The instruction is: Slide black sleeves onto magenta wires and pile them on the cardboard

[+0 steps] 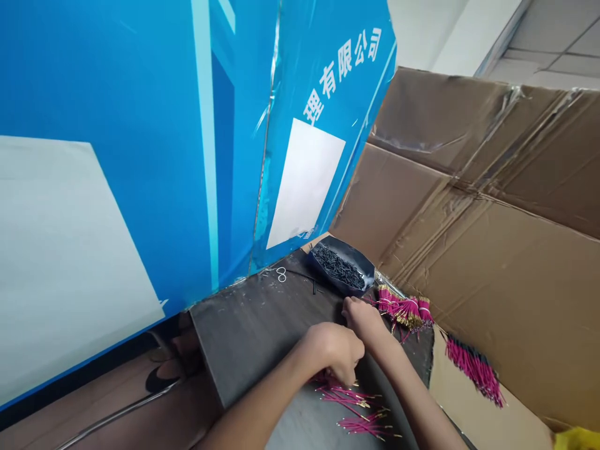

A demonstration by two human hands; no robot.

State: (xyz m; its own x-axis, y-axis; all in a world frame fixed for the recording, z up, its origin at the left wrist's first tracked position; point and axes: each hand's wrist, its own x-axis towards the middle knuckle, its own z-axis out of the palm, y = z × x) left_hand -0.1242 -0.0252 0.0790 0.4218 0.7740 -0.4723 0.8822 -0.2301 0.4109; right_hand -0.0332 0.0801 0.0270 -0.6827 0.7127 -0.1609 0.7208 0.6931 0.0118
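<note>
Our left hand (335, 357) is curled shut over loose pink wires (360, 409) lying on the dark tabletop (253, 325), their long axes running away to the right. Our right hand (363, 315) sits just beyond it, fingers bent, though we cannot tell what it pinches. The bundled wires (405, 310) lie just right of it, the tray of black pieces (342, 269) just behind.

Both bare forearms come up from the lower edge of the view and angle toward each other, so the hands sit close together, one just behind the other. The left hand (335, 353) is curled, knuckles up, fingers bent down and pinched together. The right hand (363, 315) lies just beyond it, fingers folded under, its wrist straight.
</note>
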